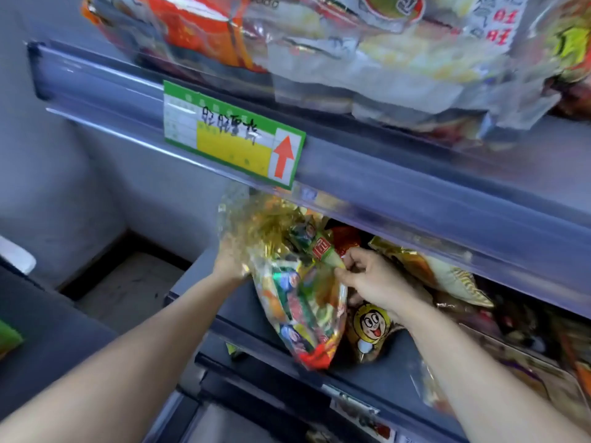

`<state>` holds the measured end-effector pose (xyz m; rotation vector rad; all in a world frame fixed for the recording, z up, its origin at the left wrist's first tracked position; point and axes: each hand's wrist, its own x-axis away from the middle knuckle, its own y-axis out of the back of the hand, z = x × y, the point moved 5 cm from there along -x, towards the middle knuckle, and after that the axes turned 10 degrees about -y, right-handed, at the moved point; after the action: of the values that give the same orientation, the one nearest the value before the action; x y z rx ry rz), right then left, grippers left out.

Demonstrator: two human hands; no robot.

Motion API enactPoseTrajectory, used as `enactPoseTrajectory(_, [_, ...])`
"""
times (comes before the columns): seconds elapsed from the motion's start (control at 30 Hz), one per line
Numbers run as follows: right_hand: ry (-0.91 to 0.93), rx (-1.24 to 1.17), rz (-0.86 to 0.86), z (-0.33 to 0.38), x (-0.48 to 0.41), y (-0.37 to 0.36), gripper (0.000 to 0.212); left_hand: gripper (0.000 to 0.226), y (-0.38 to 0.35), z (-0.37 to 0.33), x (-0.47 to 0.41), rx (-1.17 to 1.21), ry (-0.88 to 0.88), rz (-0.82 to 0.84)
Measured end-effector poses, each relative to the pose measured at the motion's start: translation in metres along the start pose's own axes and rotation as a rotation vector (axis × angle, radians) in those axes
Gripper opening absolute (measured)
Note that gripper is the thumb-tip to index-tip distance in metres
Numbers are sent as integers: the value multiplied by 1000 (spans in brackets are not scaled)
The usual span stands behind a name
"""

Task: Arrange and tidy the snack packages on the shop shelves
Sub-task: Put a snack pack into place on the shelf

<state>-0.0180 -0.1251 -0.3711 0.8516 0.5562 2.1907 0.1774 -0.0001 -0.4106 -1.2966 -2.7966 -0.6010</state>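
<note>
A clear bag of mixed colourful sweets with a gold-fringed top (297, 289) stands tilted at the left end of the middle shelf (236, 308). My left hand (232, 260) grips its left side near the gold top, partly hidden behind the plastic. My right hand (371, 279) pinches the bag's right edge with thumb and fingers. Just right of the bag lies a gold packet with a cartoon face (371, 327), partly under my right wrist. More gold and brown snack bags (447, 276) lie further right on the same shelf.
The upper shelf rail (383, 174) carries a green and yellow price tag with a red arrow (233, 132), close above my hands. Large clear bags of snacks (351, 52) overhang it. A grey wall (48, 155) and bare floor (128, 289) lie left. Lower shelf labels (358, 414) show below.
</note>
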Motion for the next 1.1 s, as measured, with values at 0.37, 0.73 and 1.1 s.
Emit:
enactPoseTrajectory(0.37, [224, -180, -251, 11, 89, 19, 35, 81, -15, -33, 113, 494, 90, 2])
enactPoseTrajectory(0.73, [326, -216, -79, -8, 206, 48, 26, 20, -15, -83, 243, 409, -92, -121])
enactPoseTrajectory(1.1, [197, -307, 102, -44, 311, 100, 82, 48, -15, -118, 312, 658, -114, 180])
